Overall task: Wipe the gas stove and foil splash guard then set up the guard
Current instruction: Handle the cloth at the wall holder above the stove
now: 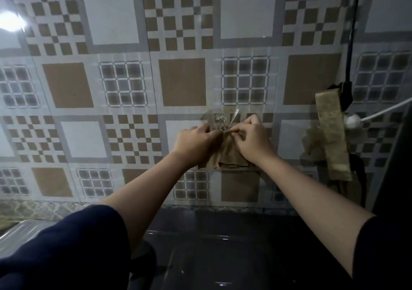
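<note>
Both my hands are raised to the tiled wall at a clear stick-on hook. My left hand and my right hand each pinch the top edge of a brown cloth right at the hook. The cloth hangs down between my wrists against the wall. The dark glass gas stove lies below my arms, dim and partly hidden by them. A shiny foil-like sheet shows at the lower left edge.
A second brownish cloth or scrubber strip hangs at the right beside a black cable and black clip. A white cord with a round switch runs in from the right. A dark panel borders the right side.
</note>
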A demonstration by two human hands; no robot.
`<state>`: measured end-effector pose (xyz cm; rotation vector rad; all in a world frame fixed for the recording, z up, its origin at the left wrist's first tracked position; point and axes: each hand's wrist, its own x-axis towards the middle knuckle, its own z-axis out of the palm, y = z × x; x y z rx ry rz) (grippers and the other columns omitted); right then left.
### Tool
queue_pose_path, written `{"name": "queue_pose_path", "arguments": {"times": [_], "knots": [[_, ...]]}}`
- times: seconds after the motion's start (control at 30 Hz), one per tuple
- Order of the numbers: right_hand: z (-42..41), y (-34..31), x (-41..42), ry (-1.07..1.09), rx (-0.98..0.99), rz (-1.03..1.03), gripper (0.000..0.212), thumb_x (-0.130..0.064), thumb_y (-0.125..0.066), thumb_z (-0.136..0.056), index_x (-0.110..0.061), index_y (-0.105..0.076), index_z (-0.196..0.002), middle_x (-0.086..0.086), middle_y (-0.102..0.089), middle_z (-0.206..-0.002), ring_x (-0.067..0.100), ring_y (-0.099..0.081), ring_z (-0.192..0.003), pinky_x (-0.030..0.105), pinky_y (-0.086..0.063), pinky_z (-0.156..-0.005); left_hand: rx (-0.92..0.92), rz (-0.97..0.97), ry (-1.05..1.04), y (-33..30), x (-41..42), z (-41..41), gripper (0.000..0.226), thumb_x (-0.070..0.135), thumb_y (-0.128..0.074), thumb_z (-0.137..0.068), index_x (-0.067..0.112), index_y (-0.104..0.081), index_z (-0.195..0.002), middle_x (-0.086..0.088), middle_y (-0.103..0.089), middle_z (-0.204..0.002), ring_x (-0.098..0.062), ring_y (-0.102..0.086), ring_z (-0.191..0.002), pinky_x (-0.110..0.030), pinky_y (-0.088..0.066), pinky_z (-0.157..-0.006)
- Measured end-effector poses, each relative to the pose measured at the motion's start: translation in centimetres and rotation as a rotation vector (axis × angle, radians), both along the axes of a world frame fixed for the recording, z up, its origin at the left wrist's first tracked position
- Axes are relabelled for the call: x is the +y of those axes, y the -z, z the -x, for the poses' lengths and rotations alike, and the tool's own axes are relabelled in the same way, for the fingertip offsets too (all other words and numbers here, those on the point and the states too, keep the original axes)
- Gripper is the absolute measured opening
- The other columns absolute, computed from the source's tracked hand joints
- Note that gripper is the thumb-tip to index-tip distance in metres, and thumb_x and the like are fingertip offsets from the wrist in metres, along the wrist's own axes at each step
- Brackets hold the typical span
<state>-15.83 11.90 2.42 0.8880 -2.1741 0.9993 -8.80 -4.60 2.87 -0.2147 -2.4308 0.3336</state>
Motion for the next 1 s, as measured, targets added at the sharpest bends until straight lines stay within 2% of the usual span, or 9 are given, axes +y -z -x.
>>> {"name": "queue_pose_path", "arguments": {"times": [0.17,0.27,0.33,0.4,0.5,0.63,0.8,0.93,1.0], "knots": [[0.8,1.7,-0.3,-0.014,-0.021,0.006,0.017,-0.012,-0.061,-0.091,-0.007,-0.071,-0.102,0.001,-0.047,-0.096,0.010,-0.046,-0.087,0.008,-0.034,-0.072,-0.017,-0.127,0.006,1.5,-0.7,1.4,0.047,0.032,-0.053,-0.096,0.027,-0.043,-0.142,-0.008,-0.054,-0.114,-0.023,-0.056,-0.093,-0.032,-0.048,-0.073],[0.6,1.9,-0.2,-0.025,-0.103,0.015,0.018,-0.015,-0.058,-0.092,-0.011,-0.071,-0.104,0.004,-0.051,-0.105,0.009,-0.047,-0.094,0.016,-0.035,-0.082,-0.042,-0.274,0.044,2.3,-0.6,1.6,0.043,0.028,-0.057,-0.094,0.026,-0.052,-0.137,-0.007,-0.055,-0.104,-0.022,-0.056,-0.083,-0.033,-0.049,-0.071],[0.5,1.2,0.0,-0.026,-0.120,0.017,0.017,-0.016,-0.058,-0.092,-0.012,-0.071,-0.103,0.005,-0.053,-0.105,0.011,-0.049,-0.093,0.016,-0.035,-0.081,-0.060,-0.352,0.065,1.9,-0.8,1.4,0.043,0.021,-0.059,-0.091,0.026,-0.056,-0.133,-0.007,-0.055,-0.105,-0.023,-0.056,-0.083,-0.035,-0.051,-0.071],[0.4,0.0,0.2,-0.048,-0.099,-0.008,0.016,-0.016,-0.060,-0.091,-0.013,-0.073,-0.101,0.003,-0.052,-0.099,0.012,-0.051,-0.090,0.012,-0.035,-0.075,-0.077,-0.362,0.058,0.8,-1.1,1.1,0.044,0.015,-0.059,-0.089,0.027,-0.058,-0.131,-0.006,-0.055,-0.108,-0.023,-0.057,-0.087,-0.036,-0.052,-0.073],[0.0,-1.4,0.0,-0.060,-0.066,-0.070,0.015,-0.016,-0.060,-0.091,-0.013,-0.073,-0.099,0.001,-0.052,-0.096,0.011,-0.049,-0.090,0.019,-0.036,-0.079,-0.087,-0.349,0.041,-0.7,-1.6,0.4,0.047,0.010,-0.057,-0.086,0.028,-0.058,-0.129,-0.004,-0.055,-0.110,-0.021,-0.056,-0.089,-0.032,-0.050,-0.073],[0.0,-1.3,-0.8,0.019,-0.069,-0.154,0.013,-0.014,-0.061,-0.090,-0.013,-0.073,-0.096,0.001,-0.049,-0.101,0.013,-0.048,-0.091,0.026,-0.042,-0.085,-0.146,-0.358,0.002,-0.1,-1.2,0.2,0.045,0.016,-0.057,-0.089,0.029,-0.055,-0.132,-0.003,-0.052,-0.113,-0.019,-0.055,-0.091,-0.035,-0.051,-0.083],[0.0,-0.5,-1.6,0.122,-0.083,-0.094,0.011,-0.008,-0.062,-0.086,-0.013,-0.072,-0.087,-0.001,-0.049,-0.098,0.013,-0.050,-0.088,0.027,-0.046,-0.077,-0.136,-0.463,0.005,1.7,-0.6,0.8,0.045,0.018,-0.057,-0.090,0.030,-0.052,-0.134,-0.006,-0.050,-0.116,-0.023,-0.057,-0.090,-0.040,-0.053,-0.080],[0.4,0.0,-1.5,0.134,-0.162,0.019,0.011,-0.011,-0.068,-0.083,-0.021,-0.071,-0.081,-0.001,-0.067,-0.097,0.018,-0.061,-0.095,0.038,-0.053,-0.084,-0.115,-0.325,-0.068,1.5,-0.6,0.7,0.050,0.024,-0.055,-0.092,0.034,-0.044,-0.140,-0.005,-0.046,-0.121,-0.023,-0.052,-0.103,-0.040,-0.039,-0.097],[0.2,0.7,-1.2,0.182,-0.088,0.006,0.011,-0.015,-0.066,-0.085,-0.025,-0.070,-0.085,-0.004,-0.068,-0.097,0.022,-0.055,-0.103,0.039,-0.043,-0.092,-0.060,-0.204,-0.117,1.8,-0.2,0.7,0.055,0.029,-0.053,-0.092,0.034,-0.038,-0.144,-0.007,-0.042,-0.127,-0.025,-0.045,-0.114,-0.043,-0.034,-0.101]]}}
